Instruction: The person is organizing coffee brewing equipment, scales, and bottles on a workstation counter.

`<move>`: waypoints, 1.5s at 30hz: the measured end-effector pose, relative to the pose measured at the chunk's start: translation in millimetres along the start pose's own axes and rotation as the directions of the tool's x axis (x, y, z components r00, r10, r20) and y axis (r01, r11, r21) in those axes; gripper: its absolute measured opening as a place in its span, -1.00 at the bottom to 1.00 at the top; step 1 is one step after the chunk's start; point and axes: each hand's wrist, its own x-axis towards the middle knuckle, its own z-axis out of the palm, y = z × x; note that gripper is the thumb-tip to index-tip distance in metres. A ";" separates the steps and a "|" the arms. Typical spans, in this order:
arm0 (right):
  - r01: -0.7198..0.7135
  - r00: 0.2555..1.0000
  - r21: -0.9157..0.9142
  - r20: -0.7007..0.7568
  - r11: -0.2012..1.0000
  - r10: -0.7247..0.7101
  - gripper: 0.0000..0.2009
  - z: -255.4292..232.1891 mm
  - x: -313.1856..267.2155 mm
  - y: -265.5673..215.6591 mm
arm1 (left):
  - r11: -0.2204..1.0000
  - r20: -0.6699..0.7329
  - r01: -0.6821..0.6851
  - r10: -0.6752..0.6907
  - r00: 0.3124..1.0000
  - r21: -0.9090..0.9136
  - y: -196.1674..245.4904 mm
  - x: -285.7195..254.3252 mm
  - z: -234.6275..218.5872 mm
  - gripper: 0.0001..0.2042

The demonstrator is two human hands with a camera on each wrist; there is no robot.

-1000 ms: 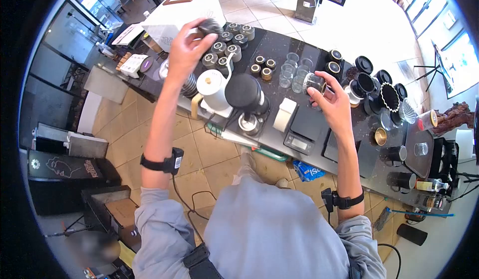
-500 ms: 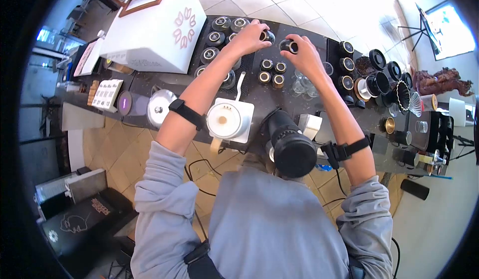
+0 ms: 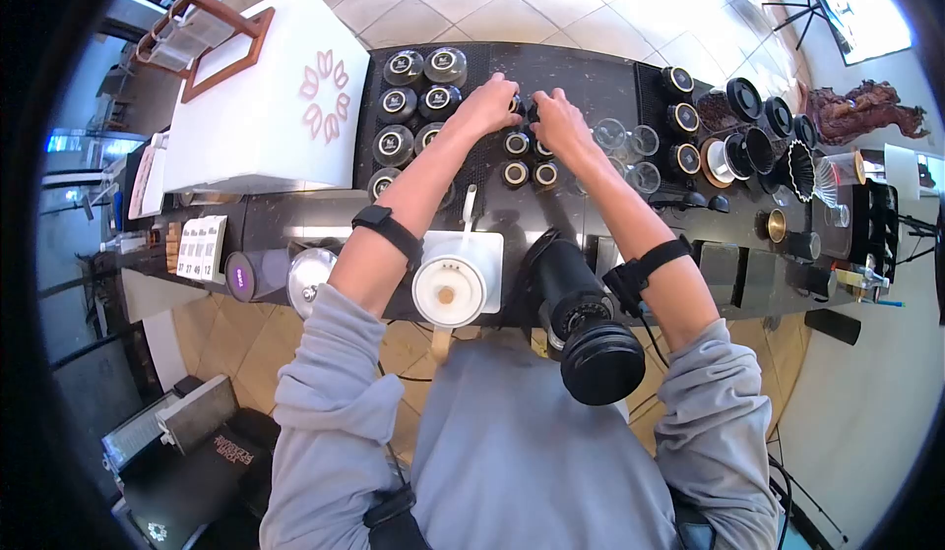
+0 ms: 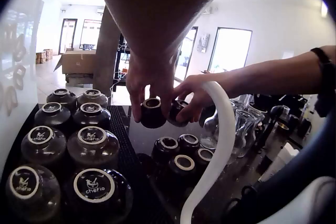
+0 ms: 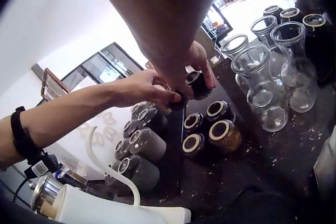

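My left hand [image 3: 489, 107] is at the back of the counter and grips a small dark glass [image 4: 153, 113], its pale-ringed base facing up. Close on its right, my right hand [image 3: 561, 125] grips a second small dark glass [image 5: 198, 84], also base up. In the left wrist view the two held glasses are side by side, just behind a cluster of several similar small glasses [image 4: 184, 163]. In the head view the hands largely hide both held glasses. Larger dark glasses [image 3: 396, 144] with white labels stand upside down in rows left of my left hand.
Clear carafe-like glasses [image 5: 259, 95] stand to the right of the cluster. Nearer me are a white gooseneck kettle [image 3: 449, 289] and a tall black grinder [image 3: 581, 304]. A white box [image 3: 285, 97] flanks the left, and black-lidded jars [image 3: 683, 119] the right.
Both hands, formerly far apart, have come together behind the small-glass cluster, each with a glass. My left moved right from the larger glasses; my right moved left from the clear ones. The head view shifted.
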 end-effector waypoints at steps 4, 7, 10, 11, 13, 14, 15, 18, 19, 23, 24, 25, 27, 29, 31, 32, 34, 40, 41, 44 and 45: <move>-0.014 1.000 -0.020 0.018 1.000 0.015 -0.55 11.0 4.6 6.0 | 1.000 0.034 0.005 -0.005 0.999 0.007 -4.2 4.2 13.1 -0.51; -0.049 0.998 -0.038 0.037 0.998 0.050 -0.54 14.9 10.1 10.1 | 1.000 0.046 0.001 -0.001 0.999 0.015 -9.0 8.6 21.4 -0.51; -0.046 0.999 -0.009 0.022 0.999 0.046 -0.59 18.7 13.2 15.3 | 1.000 0.034 0.002 -0.002 0.999 -0.004 -10.5 9.5 25.0 -0.55; -0.050 0.998 -0.013 0.027 0.999 0.051 -0.61 19.2 14.2 18.1 | 1.000 0.041 0.008 -0.007 0.999 -0.021 -8.8 10.1 26.3 -0.55; -0.064 0.998 -0.007 0.023 0.998 0.064 -0.64 15.8 11.6 15.4 | 1.000 0.039 0.014 -0.013 0.999 -0.019 -5.1 8.7 25.9 -0.55; -0.071 0.997 -0.002 0.021 0.997 0.071 -0.65 13.4 9.9 13.1 | 1.000 0.050 0.016 -0.015 0.999 -0.013 -4.3 9.1 25.9 -0.54; -0.076 0.997 0.004 0.022 0.997 0.076 -0.65 13.3 9.1 12.2 | 1.000 0.061 0.021 -0.020 0.998 -0.006 -5.1 9.8 27.6 -0.53; -0.124 0.989 -0.075 0.077 0.989 0.130 -0.61 14.4 11.4 10.5 | 0.996 0.077 0.076 -0.073 0.994 -0.038 -5.7 10.9 32.1 -0.49; -0.130 0.988 -0.076 0.073 0.989 0.135 -0.61 16.7 11.7 11.2 | 0.997 0.078 0.069 -0.066 0.995 -0.038 -4.7 10.7 32.6 -0.49; -0.147 0.985 -0.098 0.080 0.984 0.155 -0.63 18.9 13.3 15.9 | 0.999 0.024 0.041 -0.040 0.999 -0.020 -4.4 14.8 39.9 -0.48; -0.150 0.983 -0.097 0.097 0.984 0.159 -0.64 18.0 13.4 17.6 | 0.999 0.042 0.045 -0.044 0.998 -0.020 -2.1 15.4 40.6 -0.49; -0.145 0.981 -0.091 0.116 0.985 0.155 -0.65 19.6 14.8 15.2 | 0.998 0.058 0.057 -0.056 0.997 -0.014 -3.4 13.7 39.0 -0.50; -0.133 0.987 -0.046 0.082 0.990 0.136 -0.65 20.8 14.3 17.0 | 0.998 0.070 0.062 -0.061 0.996 -0.006 -0.7 13.2 36.9 -0.51; -0.127 0.986 0.008 0.107 0.992 0.125 -0.64 19.1 16.3 15.3 | 0.999 0.062 0.042 -0.042 0.997 0.007 -5.7 15.3 42.4 -0.48; -0.144 0.984 -0.018 0.105 0.989 0.145 -0.63 23.1 17.9 18.7 | 0.999 0.079 0.042 -0.042 0.996 -0.007 -2.1 14.2 38.8 -0.48; -0.138 0.986 -0.021 0.096 0.990 0.139 -0.62 24.9 18.9 20.6 | 0.999 0.077 0.052 -0.051 0.996 -0.006 -0.6 13.5 36.7 -0.48; -0.150 0.983 -0.019 0.108 0.989 0.151 -0.62 21.8 18.8 19.2 | 0.996 0.084 0.090 -0.087 0.993 -0.029 1.1 12.3 35.1 -0.49; -0.153 0.986 0.005 0.062 0.988 0.153 -0.71 20.7 18.3 19.1 | 1.000 0.004 0.030 -0.030 1.000 -0.006 -7.5 15.7 38.0 -0.59; -0.151 0.987 0.004 0.063 0.989 0.150 -0.71 20.3 18.3 19.6 | 1.000 0.007 0.021 -0.021 1.000 -0.006 -8.4 16.4 37.6 -0.60; -0.137 0.988 -0.010 0.063 0.990 0.138 -0.73 24.4 19.7 23.4 | 1.000 0.014 0.016 -0.016 1.000 0.020 -8.3 16.3 35.2 -0.60; -0.129 0.990 -0.017 0.059 0.992 0.129 -0.73 25.5 19.9 23.9 | 1.000 0.013 0.016 -0.016 1.000 0.020 -8.3 16.2 35.0 -0.60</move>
